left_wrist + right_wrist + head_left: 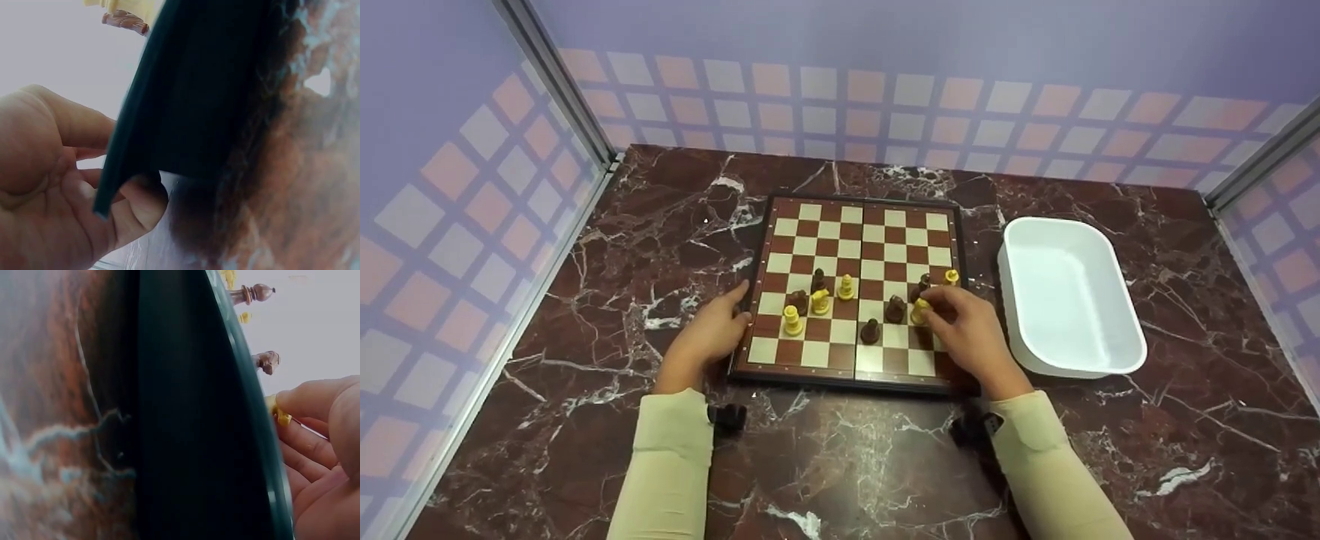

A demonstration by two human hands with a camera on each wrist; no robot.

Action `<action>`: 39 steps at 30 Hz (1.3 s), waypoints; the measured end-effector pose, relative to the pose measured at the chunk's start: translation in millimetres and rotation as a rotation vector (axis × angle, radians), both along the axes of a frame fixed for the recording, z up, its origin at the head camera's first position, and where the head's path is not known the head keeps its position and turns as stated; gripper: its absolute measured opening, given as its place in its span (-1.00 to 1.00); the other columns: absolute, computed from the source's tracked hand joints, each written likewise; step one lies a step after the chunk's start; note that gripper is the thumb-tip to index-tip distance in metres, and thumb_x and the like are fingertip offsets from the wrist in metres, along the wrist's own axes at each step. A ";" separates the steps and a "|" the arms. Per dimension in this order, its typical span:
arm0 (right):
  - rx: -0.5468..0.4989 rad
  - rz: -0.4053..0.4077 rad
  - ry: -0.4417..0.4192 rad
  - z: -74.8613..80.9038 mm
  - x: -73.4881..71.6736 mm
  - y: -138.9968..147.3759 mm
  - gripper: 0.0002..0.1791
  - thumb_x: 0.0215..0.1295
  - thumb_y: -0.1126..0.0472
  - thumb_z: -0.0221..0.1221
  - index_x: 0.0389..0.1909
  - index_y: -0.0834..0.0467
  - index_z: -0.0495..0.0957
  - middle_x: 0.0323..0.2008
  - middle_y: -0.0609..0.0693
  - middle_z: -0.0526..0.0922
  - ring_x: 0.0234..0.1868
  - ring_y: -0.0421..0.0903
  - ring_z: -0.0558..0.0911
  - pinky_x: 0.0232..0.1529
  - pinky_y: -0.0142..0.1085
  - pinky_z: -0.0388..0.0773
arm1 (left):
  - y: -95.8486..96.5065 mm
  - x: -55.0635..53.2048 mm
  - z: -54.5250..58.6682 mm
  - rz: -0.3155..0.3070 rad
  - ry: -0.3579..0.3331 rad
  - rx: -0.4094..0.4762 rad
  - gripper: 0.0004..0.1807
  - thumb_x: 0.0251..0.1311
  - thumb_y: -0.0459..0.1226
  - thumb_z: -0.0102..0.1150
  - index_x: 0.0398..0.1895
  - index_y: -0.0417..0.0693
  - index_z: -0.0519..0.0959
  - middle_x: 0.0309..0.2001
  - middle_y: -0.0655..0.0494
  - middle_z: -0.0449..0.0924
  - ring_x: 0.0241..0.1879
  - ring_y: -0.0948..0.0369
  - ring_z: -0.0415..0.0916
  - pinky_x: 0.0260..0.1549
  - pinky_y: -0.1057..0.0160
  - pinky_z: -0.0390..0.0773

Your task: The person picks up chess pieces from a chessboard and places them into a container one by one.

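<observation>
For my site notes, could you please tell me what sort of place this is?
Probably a partitioned booth or workstation: patterned panels and metal posts border three sides of a marbled tabletop holding a chessboard.

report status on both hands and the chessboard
Left hand gripping chessboard by its left edge. Right hand pinching yellow piece. Dark piece close beside it. White tub right of the board.
</observation>
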State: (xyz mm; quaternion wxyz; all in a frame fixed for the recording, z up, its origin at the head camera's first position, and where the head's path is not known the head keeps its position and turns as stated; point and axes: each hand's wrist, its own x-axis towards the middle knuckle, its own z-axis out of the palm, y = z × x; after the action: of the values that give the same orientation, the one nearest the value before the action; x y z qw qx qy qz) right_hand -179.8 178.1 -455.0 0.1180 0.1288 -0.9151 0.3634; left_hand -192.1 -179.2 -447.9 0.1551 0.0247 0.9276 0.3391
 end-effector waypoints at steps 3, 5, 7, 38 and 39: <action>-0.012 -0.017 0.018 1.9 -1.7 0.4 -0.79 0.06 0.17 0.28 -0.23 0.03 0.60 -0.27 -0.08 0.66 -0.27 -0.18 0.61 -0.18 -0.27 0.53 | 1.5 -3.5 2.8 -0.006 0.022 0.001 -0.37 0.30 -0.27 -0.16 0.42 -0.06 -0.04 -0.60 0.15 0.27 -0.68 0.27 0.23 -0.58 0.28 0.35; -0.022 -0.031 0.036 2.1 -2.6 0.5 -0.79 0.04 0.16 0.29 -0.25 0.02 0.61 -0.28 -0.09 0.66 -0.27 -0.17 0.61 -0.16 -0.26 0.52 | 2.1 -5.2 3.9 -0.011 0.038 0.010 -0.37 0.30 -0.28 -0.16 0.41 -0.08 -0.03 -0.60 0.15 0.27 -0.67 0.27 0.23 -0.58 0.28 0.35; -0.025 -0.034 0.052 1.5 -3.1 0.7 -0.80 0.03 0.17 0.30 -0.26 0.02 0.61 -0.29 -0.09 0.67 -0.27 -0.17 0.62 -0.16 -0.26 0.52 | 2.0 -5.4 3.9 -0.012 0.035 0.020 -0.37 0.30 -0.28 -0.16 0.42 -0.08 -0.04 -0.59 0.15 0.28 -0.67 0.27 0.24 -0.58 0.28 0.35; -0.249 -0.045 0.134 68.5 21.5 16.5 -0.79 0.01 0.43 0.25 -0.26 0.32 0.61 -0.31 0.12 0.66 -0.34 -0.15 0.62 -0.26 -0.55 0.51 | -5.7 -1.9 -1.5 -0.020 0.020 0.092 -0.36 0.27 -0.30 -0.08 0.40 -0.10 0.01 -0.56 0.14 0.24 -0.68 0.28 0.18 -0.65 0.31 0.32; -0.253 -0.048 0.141 68.9 21.0 18.3 -0.79 0.01 0.43 0.25 -0.26 0.32 0.61 -0.31 0.13 0.66 -0.35 -0.18 0.61 -0.27 -0.56 0.50 | -6.5 -1.5 -2.0 -0.023 0.021 0.089 -0.36 0.27 -0.30 -0.08 0.40 -0.10 0.01 -0.56 0.13 0.25 -0.68 0.28 0.18 -0.65 0.30 0.33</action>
State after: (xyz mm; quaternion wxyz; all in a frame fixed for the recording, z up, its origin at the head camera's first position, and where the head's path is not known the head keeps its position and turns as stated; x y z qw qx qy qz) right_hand -158.8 196.4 -386.1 0.2061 0.1161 -0.8543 0.4629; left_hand -193.6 -185.7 -449.9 0.1479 0.0458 0.9128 0.3779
